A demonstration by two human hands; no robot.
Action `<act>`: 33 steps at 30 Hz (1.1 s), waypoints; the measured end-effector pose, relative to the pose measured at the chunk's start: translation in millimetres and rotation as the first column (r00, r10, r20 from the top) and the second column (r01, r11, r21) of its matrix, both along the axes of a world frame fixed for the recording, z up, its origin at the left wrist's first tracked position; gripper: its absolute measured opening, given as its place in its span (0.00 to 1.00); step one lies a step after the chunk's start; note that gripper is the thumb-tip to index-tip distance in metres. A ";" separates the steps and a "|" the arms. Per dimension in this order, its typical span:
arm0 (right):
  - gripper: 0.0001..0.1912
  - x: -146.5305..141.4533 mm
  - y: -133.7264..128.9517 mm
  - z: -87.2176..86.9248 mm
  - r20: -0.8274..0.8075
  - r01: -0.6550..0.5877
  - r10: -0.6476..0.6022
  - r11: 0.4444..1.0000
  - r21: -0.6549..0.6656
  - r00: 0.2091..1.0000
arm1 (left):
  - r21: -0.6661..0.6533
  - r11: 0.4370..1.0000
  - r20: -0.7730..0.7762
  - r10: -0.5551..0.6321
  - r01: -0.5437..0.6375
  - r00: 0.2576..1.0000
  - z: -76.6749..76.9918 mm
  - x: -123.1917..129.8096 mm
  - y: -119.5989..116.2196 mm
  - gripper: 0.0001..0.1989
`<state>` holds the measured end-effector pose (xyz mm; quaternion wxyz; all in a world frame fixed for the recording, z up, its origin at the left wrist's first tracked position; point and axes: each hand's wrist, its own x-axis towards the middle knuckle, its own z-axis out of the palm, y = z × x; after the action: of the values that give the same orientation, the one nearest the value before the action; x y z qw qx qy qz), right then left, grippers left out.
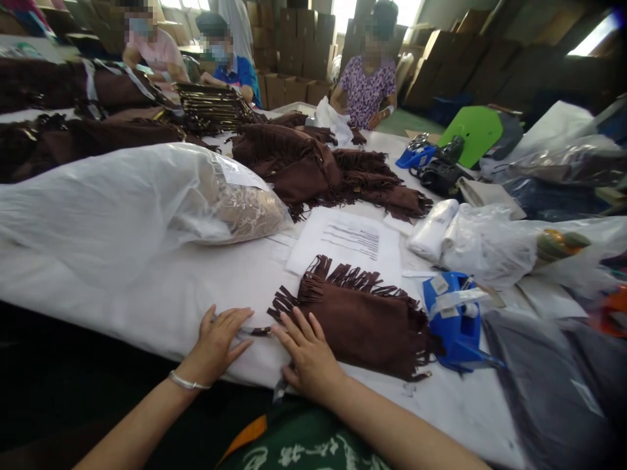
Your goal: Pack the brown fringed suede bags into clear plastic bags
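Observation:
A folded brown fringed cloth [365, 323] lies on the white-covered table in front of me. My right hand [311, 356] rests at its left edge with the fingers spread. To the left, my left hand [218, 343], with a bracelet on the wrist, is over the table with its fingers apart, beside a small dark strip [259, 331] that lies between the two hands. Behind the folded cloth is a white printed sheet [350, 238]. Touching the cloth's right end is a blue tape dispenser [453, 320].
A big plastic bag [147, 202] fills the left side. Brown fringed pieces [294, 163] are heaped farther back. Plastic packages [490, 238] and dark grey bagged items [543, 378] lie at the right. Three people are across the table, near cardboard boxes [306, 39].

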<state>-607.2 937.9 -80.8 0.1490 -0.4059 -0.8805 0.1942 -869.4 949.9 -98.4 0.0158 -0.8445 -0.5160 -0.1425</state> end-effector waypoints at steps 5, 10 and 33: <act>0.44 22.8 4.0 0.4 0.035 0.024 -0.022 0.997 -0.074 0.999 | -0.058 0.997 -0.059 0.037 -0.040 0.998 -0.3 -27.5 -16.1 0.26; 0.26 3.7 18.7 12.3 -0.096 -0.040 0.041 0.999 0.012 0.995 | -0.001 0.999 0.014 -0.049 0.049 0.999 -0.4 -13.8 -15.3 0.13; 0.09 -37.0 44.9 -26.3 0.020 -0.093 0.092 0.994 0.058 0.996 | 0.092 0.973 0.148 -0.224 0.212 0.963 -10.1 -29.3 -18.3 0.14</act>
<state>-644.3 982.8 -107.1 0.1443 -0.3620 -0.9048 0.1715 -898.7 931.6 -108.5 -0.0091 -0.8811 -0.4139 -0.2287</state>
